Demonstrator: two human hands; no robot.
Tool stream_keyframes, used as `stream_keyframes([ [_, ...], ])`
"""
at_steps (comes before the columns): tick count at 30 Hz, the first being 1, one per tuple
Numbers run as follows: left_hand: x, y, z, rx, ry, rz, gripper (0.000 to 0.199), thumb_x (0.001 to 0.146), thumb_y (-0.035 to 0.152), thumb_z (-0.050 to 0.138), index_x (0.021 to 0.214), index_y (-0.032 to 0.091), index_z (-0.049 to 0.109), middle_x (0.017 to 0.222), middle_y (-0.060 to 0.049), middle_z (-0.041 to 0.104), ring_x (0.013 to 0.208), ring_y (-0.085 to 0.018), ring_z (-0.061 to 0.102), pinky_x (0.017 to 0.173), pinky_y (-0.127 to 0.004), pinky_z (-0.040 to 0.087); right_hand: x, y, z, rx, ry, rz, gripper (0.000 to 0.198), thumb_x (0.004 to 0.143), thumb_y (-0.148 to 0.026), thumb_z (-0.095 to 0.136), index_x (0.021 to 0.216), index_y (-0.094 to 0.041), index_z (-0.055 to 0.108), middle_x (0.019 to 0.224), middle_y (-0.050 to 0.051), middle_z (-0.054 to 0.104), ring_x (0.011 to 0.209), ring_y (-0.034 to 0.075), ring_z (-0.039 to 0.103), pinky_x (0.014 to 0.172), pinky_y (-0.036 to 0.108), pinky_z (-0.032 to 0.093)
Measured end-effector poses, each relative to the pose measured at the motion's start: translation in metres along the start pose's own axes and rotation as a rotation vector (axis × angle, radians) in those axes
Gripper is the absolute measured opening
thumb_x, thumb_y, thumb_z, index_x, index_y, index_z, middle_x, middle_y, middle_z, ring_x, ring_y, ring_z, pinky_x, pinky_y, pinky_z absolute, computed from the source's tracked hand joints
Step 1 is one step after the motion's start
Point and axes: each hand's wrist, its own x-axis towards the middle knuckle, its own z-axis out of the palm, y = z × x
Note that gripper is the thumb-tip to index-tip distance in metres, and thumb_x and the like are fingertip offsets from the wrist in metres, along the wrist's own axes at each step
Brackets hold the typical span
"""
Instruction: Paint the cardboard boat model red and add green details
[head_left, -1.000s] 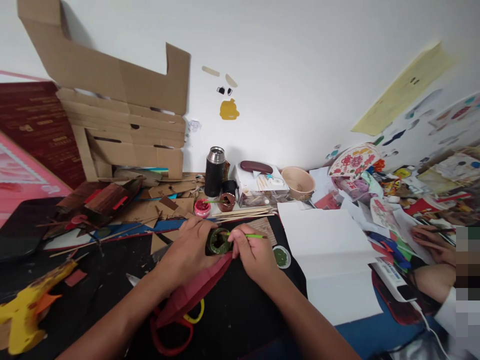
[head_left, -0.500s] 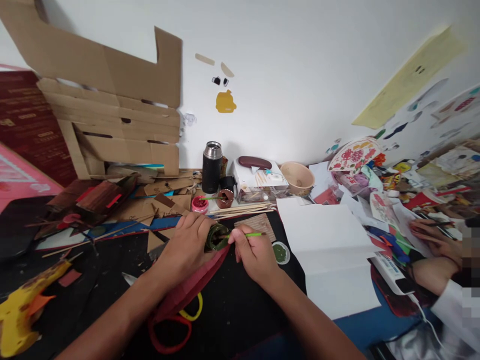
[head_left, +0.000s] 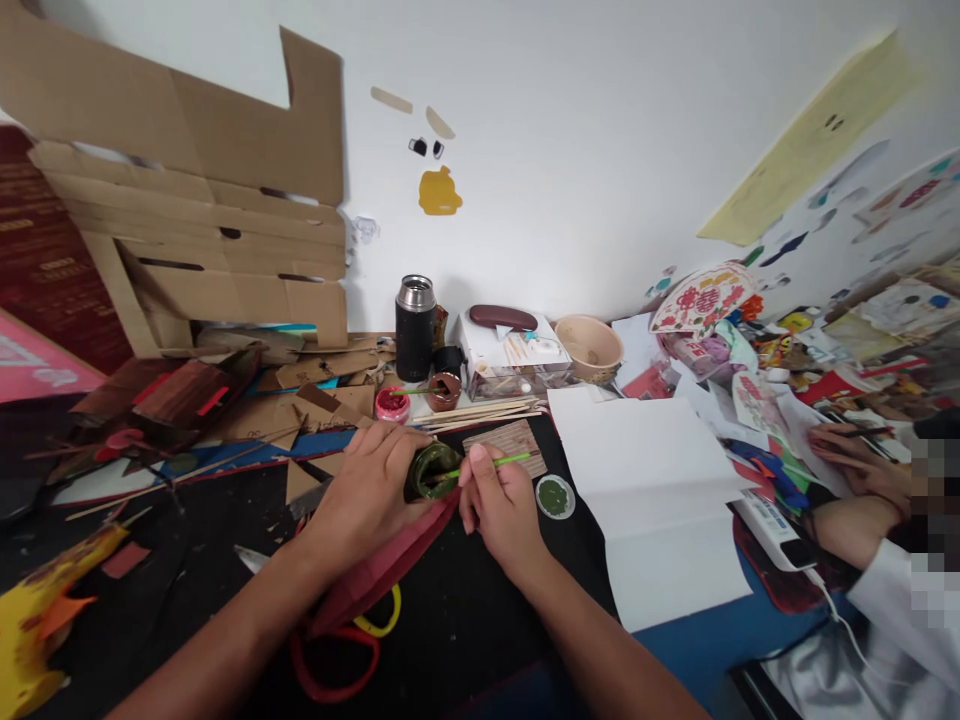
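My left hand [head_left: 369, 480] is closed round a small jar of dark green paint [head_left: 435, 468], its open mouth tilted to the right. Pinched in my right hand [head_left: 501, 500] is a thin paintbrush with a bright green handle [head_left: 504, 461]; its tip reaches into the jar. A dark red folded piece [head_left: 382, 572] lies under my left hand and wrist; I cannot tell whether the hand also grips it. Scissors with red and yellow handles [head_left: 346, 660] lie partly beneath it. The jar's lid, smeared with green paint [head_left: 555, 497], sits right of my right hand.
Behind the jar stand a pink paint pot [head_left: 392, 404], a brown paint pot [head_left: 445, 390] and a black thermos [head_left: 415, 330]. Wooden sticks [head_left: 487, 414] lie beside a corrugated card piece [head_left: 517, 445]. White paper [head_left: 667, 520] covers the right side. Another person's hand [head_left: 855, 462] is at far right.
The view has shifted slightly, so most things sit a little further left. The brush still dips into the jar, its handle end a bit higher relative to my hand.
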Motion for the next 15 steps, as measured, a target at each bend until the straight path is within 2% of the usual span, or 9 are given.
stream_keyframes([
  [6, -0.003, -0.001, 0.011, -0.119, 0.034, -0.106, 0.044, 0.083, 0.034, 0.085, 0.121, 0.021, 0.066, 0.113, -0.013, 0.077, 0.113, -0.039, 0.069, 0.099, -0.053, 0.054, 0.002, -0.009, 0.014, 0.184, 0.094, 0.057, 0.065, 0.098, -0.083, 0.059, 0.076, -0.023, 0.059, 0.044, -0.012, 0.035, 0.032, 0.010, 0.044, 0.038, 0.021, 0.032],
  [11, -0.005, -0.002, 0.017, -0.194, 0.025, -0.185, 0.050, 0.078, 0.036, 0.089, 0.120, 0.022, 0.066, 0.116, -0.013, 0.077, 0.114, -0.039, 0.070, 0.100, -0.054, 0.055, 0.003, -0.011, 0.011, 0.252, 0.177, 0.058, 0.063, 0.096, -0.083, 0.063, 0.077, -0.023, 0.059, 0.047, -0.012, 0.038, 0.033, 0.010, 0.044, 0.036, 0.021, 0.030],
  [15, -0.006, -0.007, 0.018, -0.260, 0.067, -0.212, 0.053, 0.080, 0.041, 0.090, 0.122, 0.023, 0.066, 0.119, -0.012, 0.075, 0.119, -0.040, 0.070, 0.102, -0.055, 0.055, 0.000, -0.011, 0.001, 0.182, 0.132, 0.016, 0.062, 0.101, -0.080, 0.059, 0.081, -0.022, 0.062, 0.049, -0.009, 0.045, 0.038, 0.011, 0.049, 0.040, 0.021, 0.033],
])
